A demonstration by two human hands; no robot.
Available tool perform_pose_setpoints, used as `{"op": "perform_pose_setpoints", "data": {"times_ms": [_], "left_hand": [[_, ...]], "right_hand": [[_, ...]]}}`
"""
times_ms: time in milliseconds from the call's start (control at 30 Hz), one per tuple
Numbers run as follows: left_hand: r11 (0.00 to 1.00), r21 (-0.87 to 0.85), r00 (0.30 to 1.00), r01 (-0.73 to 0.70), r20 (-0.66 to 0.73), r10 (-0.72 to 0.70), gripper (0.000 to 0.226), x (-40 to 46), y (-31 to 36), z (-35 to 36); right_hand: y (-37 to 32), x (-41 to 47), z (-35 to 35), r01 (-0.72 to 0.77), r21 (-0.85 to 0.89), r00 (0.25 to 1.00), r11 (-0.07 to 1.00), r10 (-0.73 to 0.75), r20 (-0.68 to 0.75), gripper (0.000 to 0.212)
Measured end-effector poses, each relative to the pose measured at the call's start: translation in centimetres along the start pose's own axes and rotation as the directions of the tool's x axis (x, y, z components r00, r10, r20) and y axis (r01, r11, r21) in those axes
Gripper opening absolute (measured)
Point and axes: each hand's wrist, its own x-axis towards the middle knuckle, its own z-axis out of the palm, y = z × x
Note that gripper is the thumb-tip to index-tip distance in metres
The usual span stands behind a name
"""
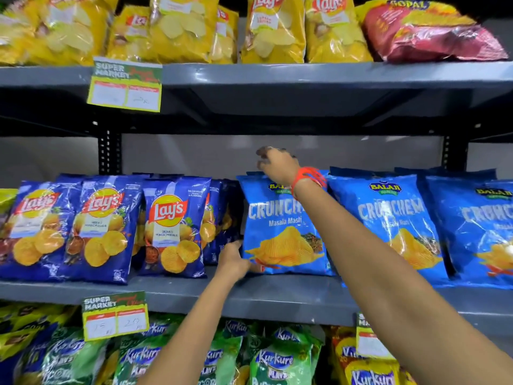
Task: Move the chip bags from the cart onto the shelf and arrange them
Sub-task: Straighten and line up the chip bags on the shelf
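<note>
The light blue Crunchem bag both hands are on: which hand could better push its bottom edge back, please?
Left. The left hand is already at the light blue Crunchem bag's bottom corner; the right hand is at its top.

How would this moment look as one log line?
step: arranging | left hand: at Crunchem bag bottom corner | right hand: at its top | shelf: middle

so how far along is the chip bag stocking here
Looks mostly done: Lay's bags and Crunchem bags stand in rows on the middle shelf. In hand: the leftmost Crunchem bag, right hand at its top, left hand at its bottom corner. The cart is out of view.
</note>
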Motion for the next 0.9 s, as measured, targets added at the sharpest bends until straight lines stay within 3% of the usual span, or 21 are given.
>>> {"op": "perform_pose_setpoints", "data": {"times_ms": [100, 200, 500, 633, 700, 767, 833, 900], "left_hand": [[1.000, -0.005, 1.000, -0.010, 0.014, 0.010, 0.063, 0.0, -0.3, -0.2], [0.998, -0.050, 0.999, -0.027, 0.046, 0.029, 0.061, 0.1, -0.7, -0.1], [0.999, 0.052, 0.999, -0.014, 0.052, 0.012, 0.069, 1.0, -0.9, 0.3], [0.997, 0.075, 0.999, -0.011, 0.031, 0.009, 0.071, 0.6, -0.6, 0.3], [0.996, 0.092, 1.000, -0.014, 0.006, 0.013, 0.071, 0.5, -0.4, 0.3], [0.995, 0.101, 1.000, -0.022, -0.018, 0.024, 0.068, 0.4, -0.3, 0.3], [0.994, 0.106, 0.999, -0.026, -0.035, 0.030, 0.067, 0.3, -0.2, 0.3], [0.995, 0.099, 0.998, -0.029, -0.046, 0.033, 0.069, 0.3, -0.1, 0.3]], "right_hand": [[-1.4, 3.9, 2.1, 0.029, -0.136, 0.972, 0.990, 0.004, 0.236, 0.037], [-1.0, 5.9, 4.1, -0.016, -0.208, 0.969, 0.978, 0.066, 0.237, 0.030], [-0.3, 2.6, 2.1, -0.013, -0.054, 0.998, 0.998, 0.010, -0.058, 0.028], [-0.2, -3.3, 2.1, 0.080, 0.028, 0.943, 0.996, -0.066, -0.325, 0.040], [1.0, -7.5, 1.9, 0.080, 0.157, 0.862, 0.984, 0.011, -0.507, 0.049], [2.9, -11.6, 2.2, -0.040, 0.237, 0.784, 0.971, 0.177, -0.595, 0.059], [4.9, -14.4, 3.1, -0.242, 0.271, 0.766, 0.932, 0.355, -0.536, 0.073], [6.8, -16.0, 4.3, -0.412, 0.285, 0.797, 0.865, 0.494, -0.347, 0.086]]}}
